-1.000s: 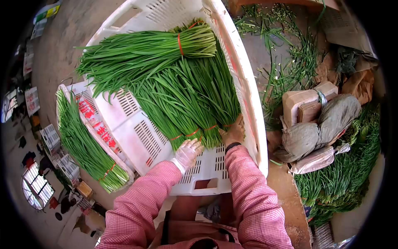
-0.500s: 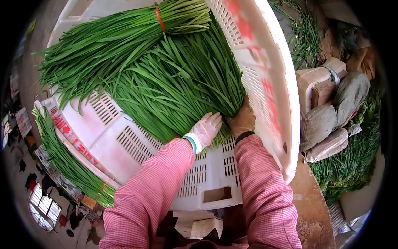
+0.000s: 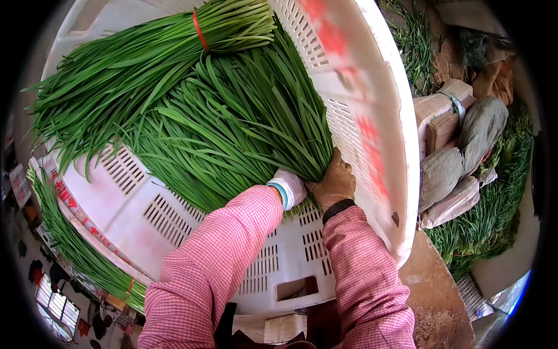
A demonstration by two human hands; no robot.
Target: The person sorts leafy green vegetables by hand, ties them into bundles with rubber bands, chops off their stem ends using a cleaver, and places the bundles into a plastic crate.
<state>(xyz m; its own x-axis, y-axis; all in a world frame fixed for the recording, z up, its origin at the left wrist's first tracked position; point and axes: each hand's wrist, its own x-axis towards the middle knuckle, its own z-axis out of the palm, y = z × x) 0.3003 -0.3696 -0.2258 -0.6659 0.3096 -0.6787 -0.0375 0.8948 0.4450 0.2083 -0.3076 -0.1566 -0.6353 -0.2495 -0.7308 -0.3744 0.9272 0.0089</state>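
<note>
Inside a white slotted plastic crate (image 3: 401, 174) lie bunches of garlic chives. My right hand (image 3: 334, 183), in a brownish glove, is closed round the stem end of one bunch (image 3: 290, 110) beside the crate's right wall. Close to its left is my left hand (image 3: 292, 189), in a thin whitish glove with a blue-green band at the wrist. It is at the stem end of the chives, its fingers hidden under the leaves and stems. Another bunch (image 3: 139, 70), tied with a red band (image 3: 200, 32), lies across the top, stems to the right.
A second crate (image 3: 87, 227) with red lettering and a banded chive bunch (image 3: 81, 250) is on the left. At right are wrapped grey bundles (image 3: 444, 174), more chives (image 3: 488, 221) and a brown board edge (image 3: 436, 291). Loose greens (image 3: 415, 46) lie at the upper right.
My left hand has gone from resting on the stems with fingers visible to being tucked under the chives. My right hand keeps its hold. The whole view has shifted slightly.
</note>
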